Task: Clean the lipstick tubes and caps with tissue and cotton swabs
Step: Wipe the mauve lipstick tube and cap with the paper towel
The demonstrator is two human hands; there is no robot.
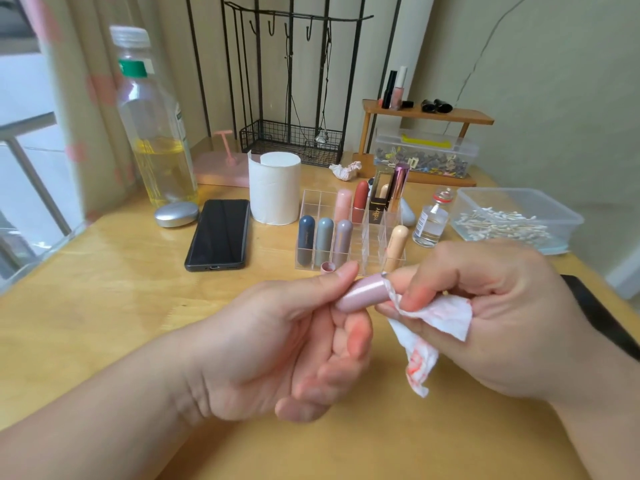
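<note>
My left hand (304, 344) pinches a mauve pink lipstick tube (363, 293) between thumb and fingers, held level above the table. My right hand (491, 313) grips a white tissue (433, 327) stained red and presses it against the tube's right end. A small pink cap (327, 267) stands on the table in front of a clear acrylic organizer (349, 233) holding several lipsticks. A clear tub of cotton swabs (512, 220) sits at the right. A roll of tissue paper (275, 188) stands behind the organizer.
A black phone (220, 233), a silver oval case (176, 213) and a large bottle of yellow liquid (154, 133) are at the left. A small glass vial (433, 220), a crumpled tissue (346, 169), a wire rack (294, 140) and a wooden shelf (426, 116) stand behind.
</note>
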